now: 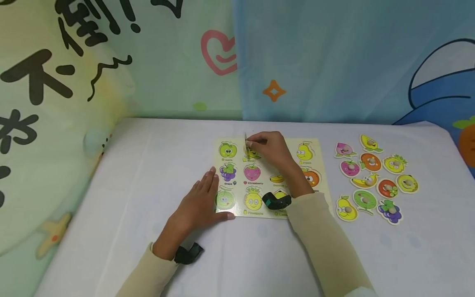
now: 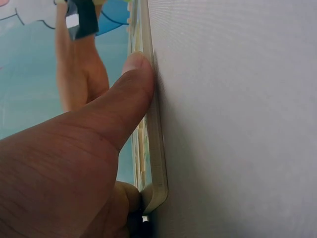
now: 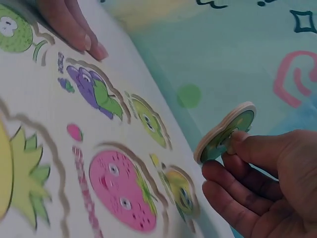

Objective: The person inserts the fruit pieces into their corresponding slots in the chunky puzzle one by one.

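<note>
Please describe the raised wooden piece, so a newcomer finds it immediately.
On the white table, find the pale fruit board. Above it, the right hand pinches a green-faced piece. It alone is held up; the loose pieces lie flat at the board's right.

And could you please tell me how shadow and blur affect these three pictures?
Head view: soft shadow on the white cloth-covered table beside the beige right sleeve; left wrist view: dim left hand, shadow along the edge of the pale flat puzzle board; right wrist view: smeared pink printed lettering, shaded fingers on the right hand.
</note>
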A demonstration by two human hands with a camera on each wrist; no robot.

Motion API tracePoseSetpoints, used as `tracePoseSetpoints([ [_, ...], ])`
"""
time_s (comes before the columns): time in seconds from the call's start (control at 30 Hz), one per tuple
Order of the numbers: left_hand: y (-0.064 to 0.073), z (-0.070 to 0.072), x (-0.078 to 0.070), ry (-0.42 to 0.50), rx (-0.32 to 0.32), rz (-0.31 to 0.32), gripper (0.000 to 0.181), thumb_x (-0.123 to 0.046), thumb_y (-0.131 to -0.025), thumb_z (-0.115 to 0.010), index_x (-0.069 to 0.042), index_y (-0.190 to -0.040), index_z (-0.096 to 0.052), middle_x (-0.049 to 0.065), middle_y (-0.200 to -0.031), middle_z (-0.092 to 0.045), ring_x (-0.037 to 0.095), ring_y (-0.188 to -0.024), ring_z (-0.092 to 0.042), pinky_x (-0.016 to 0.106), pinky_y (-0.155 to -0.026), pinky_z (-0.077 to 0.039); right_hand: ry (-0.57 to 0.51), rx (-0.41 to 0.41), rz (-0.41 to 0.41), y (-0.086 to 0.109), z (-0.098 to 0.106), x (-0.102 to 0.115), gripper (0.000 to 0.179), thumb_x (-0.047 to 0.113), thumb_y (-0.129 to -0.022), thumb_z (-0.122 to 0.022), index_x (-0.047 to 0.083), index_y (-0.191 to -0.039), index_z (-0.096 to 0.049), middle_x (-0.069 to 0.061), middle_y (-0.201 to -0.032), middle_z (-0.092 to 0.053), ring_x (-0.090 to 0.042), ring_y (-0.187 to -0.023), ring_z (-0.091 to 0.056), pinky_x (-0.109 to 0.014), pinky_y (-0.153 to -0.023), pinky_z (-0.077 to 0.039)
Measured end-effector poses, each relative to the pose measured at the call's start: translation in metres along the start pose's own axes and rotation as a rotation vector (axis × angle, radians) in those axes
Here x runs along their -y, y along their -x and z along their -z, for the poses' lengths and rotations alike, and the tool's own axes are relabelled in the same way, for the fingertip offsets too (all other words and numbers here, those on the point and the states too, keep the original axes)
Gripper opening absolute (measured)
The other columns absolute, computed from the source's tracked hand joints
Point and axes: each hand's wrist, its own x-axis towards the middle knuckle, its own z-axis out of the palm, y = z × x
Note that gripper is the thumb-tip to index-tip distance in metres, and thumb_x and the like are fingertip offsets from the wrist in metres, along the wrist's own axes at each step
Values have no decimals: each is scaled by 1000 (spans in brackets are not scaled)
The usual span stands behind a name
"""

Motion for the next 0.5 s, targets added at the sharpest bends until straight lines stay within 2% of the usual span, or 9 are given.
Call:
tracePoseSetpoints([
  [0.2,1,0,0,-11,-3,1,119,-69,-73,-70,1,-154,-17,15,-162,-6,30,-147,-11,45,-115,-21,100,34,6,-12,-14,9,19,20,-92,-69,6,-104,-75,-7,-97,-69,-20,-88,-61,-33,-79,-48],
  [0.5,2,3,1,-6,3,-17,119,-70,-74,-68,1,-154,-15,14,-162,-5,29,-147,-10,45,-115,-21,99,81,18,-20,-31,11,15,21,-92,-70,9,-100,-75,-3,-94,-69,-17,-86,-60,-31,-77,-48],
])
